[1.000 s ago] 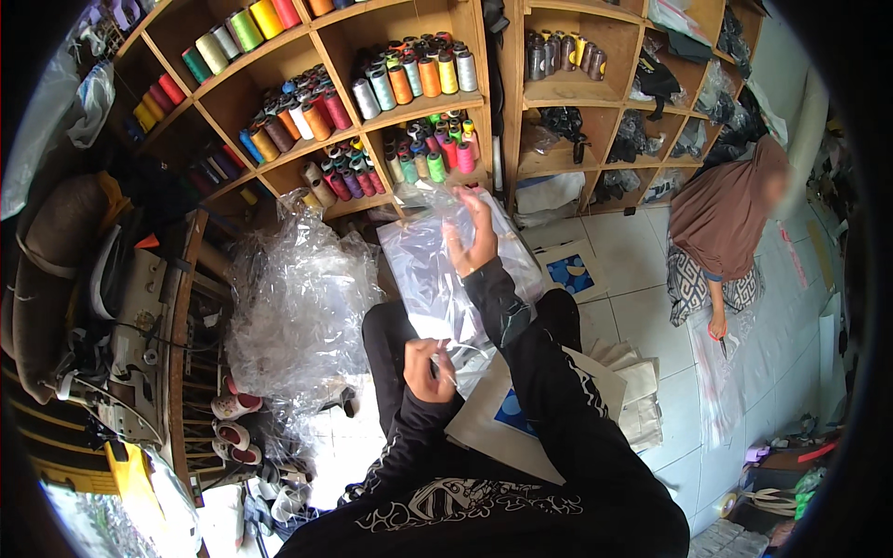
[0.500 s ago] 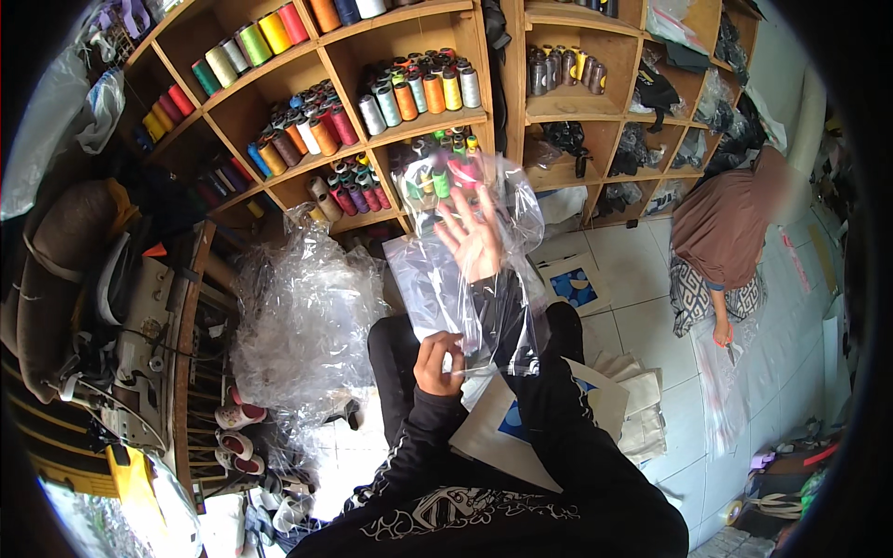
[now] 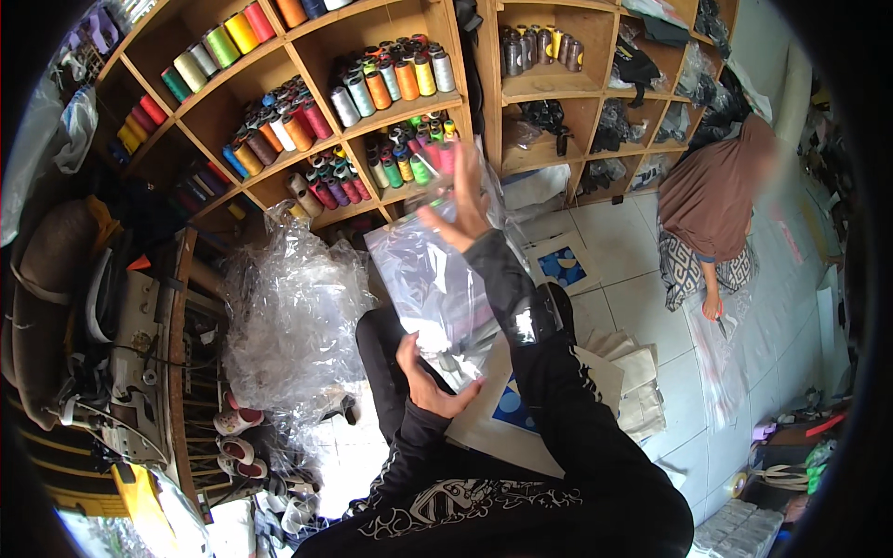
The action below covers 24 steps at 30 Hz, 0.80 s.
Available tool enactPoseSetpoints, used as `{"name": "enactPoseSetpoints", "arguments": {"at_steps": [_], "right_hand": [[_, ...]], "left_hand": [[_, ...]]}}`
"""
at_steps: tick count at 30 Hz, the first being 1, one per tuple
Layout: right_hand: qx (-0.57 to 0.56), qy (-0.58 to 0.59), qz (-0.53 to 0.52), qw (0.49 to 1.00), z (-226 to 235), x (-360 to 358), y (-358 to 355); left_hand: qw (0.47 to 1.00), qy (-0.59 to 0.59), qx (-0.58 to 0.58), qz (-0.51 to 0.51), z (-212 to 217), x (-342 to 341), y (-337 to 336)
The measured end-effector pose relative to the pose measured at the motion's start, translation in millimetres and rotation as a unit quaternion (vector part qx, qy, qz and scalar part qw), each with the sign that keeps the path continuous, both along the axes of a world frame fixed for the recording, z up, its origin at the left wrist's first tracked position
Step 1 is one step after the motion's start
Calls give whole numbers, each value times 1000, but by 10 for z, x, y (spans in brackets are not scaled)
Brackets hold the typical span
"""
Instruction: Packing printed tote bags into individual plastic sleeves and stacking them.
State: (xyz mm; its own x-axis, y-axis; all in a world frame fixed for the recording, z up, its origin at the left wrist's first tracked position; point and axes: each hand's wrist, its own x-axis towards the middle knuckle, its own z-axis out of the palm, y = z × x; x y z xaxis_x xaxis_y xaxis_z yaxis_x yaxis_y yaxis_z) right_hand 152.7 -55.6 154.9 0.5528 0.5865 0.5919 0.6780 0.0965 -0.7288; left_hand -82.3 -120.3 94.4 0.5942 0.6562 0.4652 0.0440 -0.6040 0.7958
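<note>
A clear plastic bag [image 3: 430, 265] lies slanted over my lap, its glossy film catching light. My left hand [image 3: 435, 383] is at its lower end, thumb and fingers spread apart around the film without closing on it. Beside the bag's upper end, my right hand [image 3: 465, 203] is raised with its fingers apart. Loose film shows around its fingers, and I cannot tell whether the hand is inside or outside the plastic. Beneath my right forearm, partly hidden, is a cream sheet [image 3: 479, 432] with a blue patterned panel [image 3: 513, 409].
A big heap of clear plastic [image 3: 293, 316] stands to my left, near a sewing machine [image 3: 130, 372]. Shelves of thread cones [image 3: 395, 74] rise ahead. Folded cream cloths [image 3: 637, 386] lie at right. A person [image 3: 712, 214] sits farther right, holding orange-handled scissors [image 3: 720, 321].
My right hand has turned from palm-facing to edge-on, and the bag around it has flattened. My left hand has gone from gripping the bag's edge to spread fingers. The view has shifted slightly.
</note>
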Motion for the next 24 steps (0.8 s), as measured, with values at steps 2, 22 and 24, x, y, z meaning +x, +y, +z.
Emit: {"name": "enactPoseSetpoints", "arguments": {"at_steps": [2,22,24], "right_hand": [[-13,-77,-38,996,-14,-30,39],[-166,-97,56,980,22,-529,11],[-165,-149,53,974,17,-568,-94]], "left_hand": [[983,-81,161,27,142,20,16],[783,-251,-556,-124,348,431,1562],[827,-222,-502,-119,547,528,1647]]}}
